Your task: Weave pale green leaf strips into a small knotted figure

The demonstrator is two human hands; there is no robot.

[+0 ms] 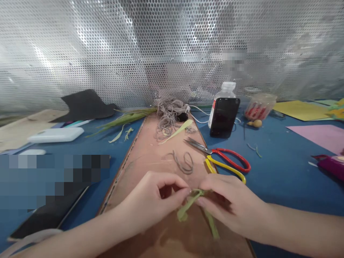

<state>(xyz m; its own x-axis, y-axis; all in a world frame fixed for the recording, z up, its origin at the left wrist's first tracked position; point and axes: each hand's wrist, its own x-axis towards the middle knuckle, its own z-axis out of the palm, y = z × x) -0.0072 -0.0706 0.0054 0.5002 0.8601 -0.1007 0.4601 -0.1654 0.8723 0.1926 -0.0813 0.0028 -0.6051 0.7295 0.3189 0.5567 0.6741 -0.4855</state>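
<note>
Pinched between my two hands is a strip of green leaf or husk [197, 195], with two ends hanging down, one of them curled. My left hand [161, 193] grips it from the left with thumb and forefinger. From the right, my right hand [228, 200] closes its fingertips on it near what looks like a knot or loop. Scissors [215, 156] with one red and one yellow handle lie just beyond my right hand, blades apart. A loose grey cord [185, 165] rests on the brown board [145, 165] ahead of my hands.
A tangled heap of grey cord [172, 111] and a pale husk strip [178, 130] lie farther back. A phone [224, 118] leans on a bottle [228, 87]. Green husk leaves [129, 117] and a white case [56, 134] are left; coloured paper [301, 110] is right.
</note>
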